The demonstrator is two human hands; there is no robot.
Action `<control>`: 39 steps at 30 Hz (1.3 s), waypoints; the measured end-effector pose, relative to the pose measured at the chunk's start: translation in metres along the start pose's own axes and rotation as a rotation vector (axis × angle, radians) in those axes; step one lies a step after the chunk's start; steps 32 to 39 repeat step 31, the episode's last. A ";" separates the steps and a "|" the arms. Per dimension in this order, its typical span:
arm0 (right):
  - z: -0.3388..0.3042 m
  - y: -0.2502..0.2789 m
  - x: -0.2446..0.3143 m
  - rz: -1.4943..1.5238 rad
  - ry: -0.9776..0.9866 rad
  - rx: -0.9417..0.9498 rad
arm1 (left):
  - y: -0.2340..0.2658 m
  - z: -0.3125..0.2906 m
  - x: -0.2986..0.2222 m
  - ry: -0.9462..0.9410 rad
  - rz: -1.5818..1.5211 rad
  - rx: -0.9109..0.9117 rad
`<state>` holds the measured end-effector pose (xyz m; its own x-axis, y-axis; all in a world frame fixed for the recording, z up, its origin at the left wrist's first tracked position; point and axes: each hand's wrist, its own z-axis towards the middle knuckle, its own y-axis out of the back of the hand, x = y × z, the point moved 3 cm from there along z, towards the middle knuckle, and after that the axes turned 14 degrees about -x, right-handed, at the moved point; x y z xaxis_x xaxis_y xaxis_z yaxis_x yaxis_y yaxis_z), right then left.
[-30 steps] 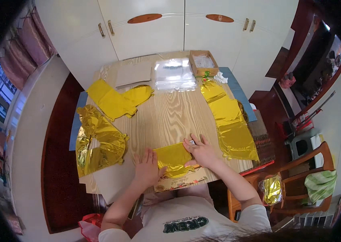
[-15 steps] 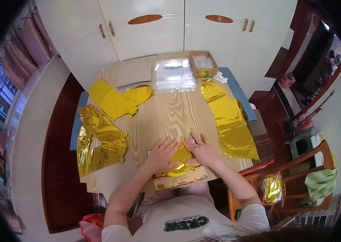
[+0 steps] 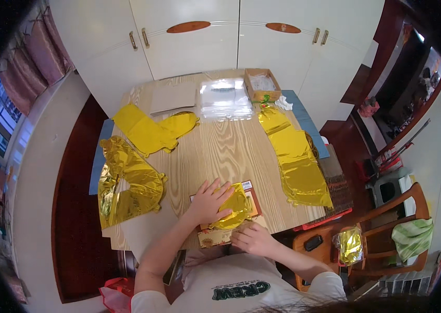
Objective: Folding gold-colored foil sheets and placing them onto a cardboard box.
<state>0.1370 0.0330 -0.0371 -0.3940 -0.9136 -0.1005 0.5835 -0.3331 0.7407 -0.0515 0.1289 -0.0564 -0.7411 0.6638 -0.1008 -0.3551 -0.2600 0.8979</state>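
Observation:
A folded gold foil balloon [image 3: 239, 204] lies on a printed card [image 3: 214, 238] at the table's near edge. My left hand [image 3: 210, 203] rests on the left part of the foil with its fingers spread. Just below the foil's near edge, my right hand [image 3: 254, 239] is over the lower right of the card. Its fingers are curled together, and what they pinch, if anything, is hidden. The card's red-brown upper part shows to the right of the foil.
Flat gold foil balloons lie at the left [image 3: 132, 180], far left [image 3: 155, 128] and right [image 3: 298, 161]. A grey-white board [image 3: 173, 98], clear plastic bags [image 3: 224, 99] and a cardboard box [image 3: 262, 84] are at the back. A wooden chair [image 3: 330, 240] holds a phone and wrapped gold foil.
My right hand has come off the foil's upper right and moved down toward me, its fingers now curled. My left hand stays on the foil.

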 end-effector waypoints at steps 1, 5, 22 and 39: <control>0.000 0.001 0.001 0.036 -0.046 -0.001 | -0.001 0.000 0.000 0.000 0.002 0.005; 0.003 0.004 0.001 0.173 -0.299 0.059 | -0.002 -0.001 0.002 0.000 -0.002 0.018; -0.053 0.130 0.002 -0.168 -0.135 -0.032 | 0.001 -0.001 0.001 -0.014 -0.032 0.019; -0.074 0.162 -0.066 -0.349 -0.389 -0.505 | 0.002 -0.001 0.001 -0.052 -0.009 0.045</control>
